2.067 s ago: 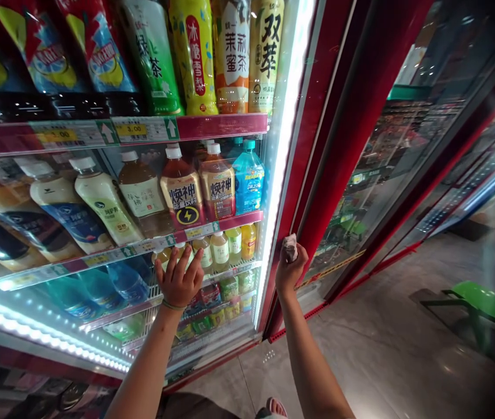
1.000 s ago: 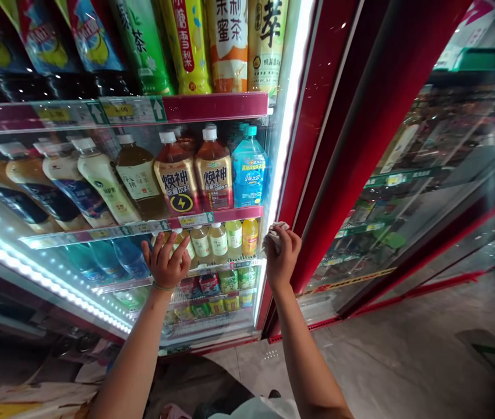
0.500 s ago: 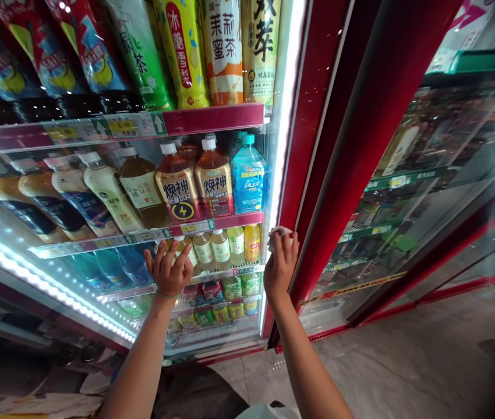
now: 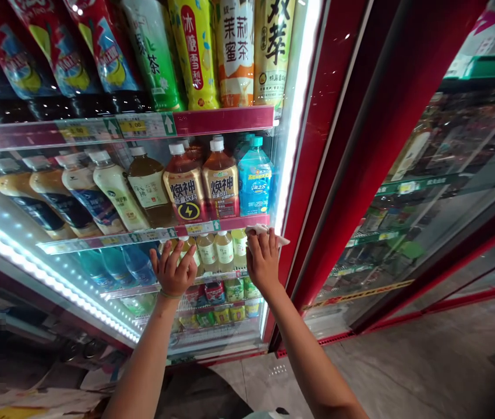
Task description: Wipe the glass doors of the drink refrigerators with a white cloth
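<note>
Cloth (image 4: 257, 228) under right fingers (image 4: 265, 249) lies crosswise, tapering rightward.

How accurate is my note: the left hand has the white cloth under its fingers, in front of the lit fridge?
Wrong hand: the head view shows the white cloth under the right hand's fingers, in front of the lit fridge.

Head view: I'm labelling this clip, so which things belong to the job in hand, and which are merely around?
In the job:
white cloth or tissue
right hand on it
left hand
drinks cooler

Around:
blue drink bottle
green tea bottle
price labels
</note>
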The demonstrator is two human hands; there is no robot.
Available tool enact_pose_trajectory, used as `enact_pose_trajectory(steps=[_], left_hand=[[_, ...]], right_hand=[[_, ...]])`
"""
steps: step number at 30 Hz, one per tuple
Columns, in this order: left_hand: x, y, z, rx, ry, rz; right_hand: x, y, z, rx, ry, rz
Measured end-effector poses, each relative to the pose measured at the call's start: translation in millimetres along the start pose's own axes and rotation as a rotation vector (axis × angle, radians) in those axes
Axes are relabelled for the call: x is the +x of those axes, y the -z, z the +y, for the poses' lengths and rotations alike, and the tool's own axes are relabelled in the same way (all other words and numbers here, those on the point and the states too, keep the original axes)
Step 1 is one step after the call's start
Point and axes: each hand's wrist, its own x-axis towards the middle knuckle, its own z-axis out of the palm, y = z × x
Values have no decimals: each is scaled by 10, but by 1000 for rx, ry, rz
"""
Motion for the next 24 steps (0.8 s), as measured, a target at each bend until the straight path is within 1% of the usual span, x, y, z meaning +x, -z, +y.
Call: enact_pose_trajectory(steps=[1,2,4,6,7,8,11,12,13,16,18,19,20,22,23,24], left_hand=[[3,5,4,11,2,-2],[10,12,9,19,4,-2],[28,25,23,33,7,-8],[50,36,37,44,0,-10],[61,41,45,47,-9,-6],[72,45,51,47,-22,2],[97,54,62,28,-62,37],[100,54,62,21,-66,40],[98,53,59,14,-64,37],[74,43,46,10,-40,6],[57,34,39,12,-27,-2],[52,32,39,13,-24,-1],[51,31,40,10,-26,0],[62,37,50,-1,-31,7],[72,42,57,-6,-32,11],[84,49,64,-8,-32,15]], right_hand=[[57,12,20,-2,38,2],[112,34,53,-7,44,20],[169,89,125,-14,-26,91],[126,120,141,-15,-110,159],[79,118,116,-16,-113,165],[33,105,74,-13,-83,144],[1,49,-69,6,86,22],[33,42,-94,10,114,9],[73,45,-101,16,109,21],[135,82,-73,29,-26,139],[83,85,-85,25,-97,173],[46,75,-111,20,-91,156],[18,59,-144,17,-54,116],[22,29,-208,16,66,21],[58,23,-225,17,114,-3],[108,26,-228,18,134,1]])
